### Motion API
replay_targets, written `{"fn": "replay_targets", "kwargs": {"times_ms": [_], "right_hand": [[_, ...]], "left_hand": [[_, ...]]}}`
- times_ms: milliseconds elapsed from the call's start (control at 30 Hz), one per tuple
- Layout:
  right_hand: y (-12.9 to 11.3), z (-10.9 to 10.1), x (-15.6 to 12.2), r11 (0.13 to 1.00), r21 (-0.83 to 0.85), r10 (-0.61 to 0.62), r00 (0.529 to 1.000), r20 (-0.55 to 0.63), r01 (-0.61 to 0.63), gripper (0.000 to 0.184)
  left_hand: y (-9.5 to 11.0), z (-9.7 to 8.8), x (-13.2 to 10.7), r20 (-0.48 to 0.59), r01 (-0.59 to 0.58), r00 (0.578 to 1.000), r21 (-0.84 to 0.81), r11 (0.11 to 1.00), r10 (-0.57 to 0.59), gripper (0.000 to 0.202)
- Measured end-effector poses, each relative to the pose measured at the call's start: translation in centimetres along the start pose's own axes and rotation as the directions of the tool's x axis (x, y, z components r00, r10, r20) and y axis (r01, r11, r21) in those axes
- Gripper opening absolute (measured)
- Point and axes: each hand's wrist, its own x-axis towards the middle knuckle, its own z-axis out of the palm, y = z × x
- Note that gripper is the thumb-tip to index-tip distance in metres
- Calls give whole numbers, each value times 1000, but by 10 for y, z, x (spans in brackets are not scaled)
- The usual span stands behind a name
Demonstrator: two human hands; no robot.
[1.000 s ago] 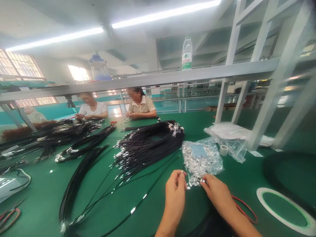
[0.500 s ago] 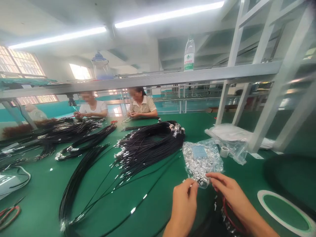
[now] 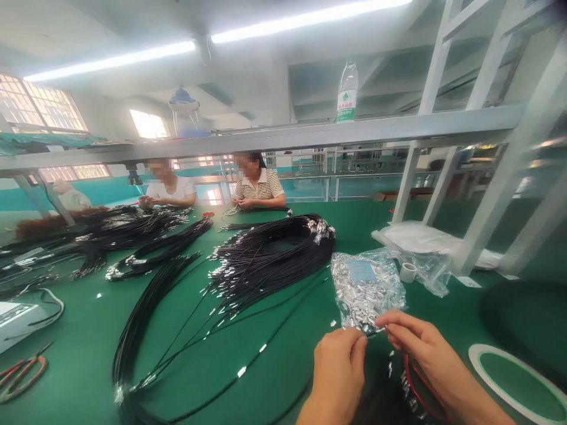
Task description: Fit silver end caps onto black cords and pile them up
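Note:
My left hand and my right hand meet at the near edge of a clear plastic bag of small silver metal pieces. Both hands are pinched, fingertips nearly touching, with a small silver piece between them at the bag's mouth. A big bundle of black cords with silver ends lies on the green table to the left of the bag. Under my right wrist lies a red loop on something dark.
Two other people sit at the far side of the table, hands on cords. More black cord bundles cover the left. A small tape roll, clear plastic sheets, a white frame post, a white ring and red-handled scissors are nearby. A bottle stands on the overhead shelf.
My left hand moved right and nearer, joining my right hand at the bag's near edge. The view shifted slightly.

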Motion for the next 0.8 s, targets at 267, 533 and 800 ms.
{"fn": "replay_targets", "kwargs": {"times_ms": [267,533,800], "right_hand": [[2,-6,3,974,-194,-105,992,73,118,21],[-7,4,1,990,-141,21,999,35,-16,22],[8,-2,0,983,15,183,983,-17,-183,37]], "left_hand": [[-1,1,1,31,10,999,90,996,-12,26],[5,0,-2,65,16,998,130,991,-25,26],[3,0,-1,56,32,998,124,992,-39,27]]}}
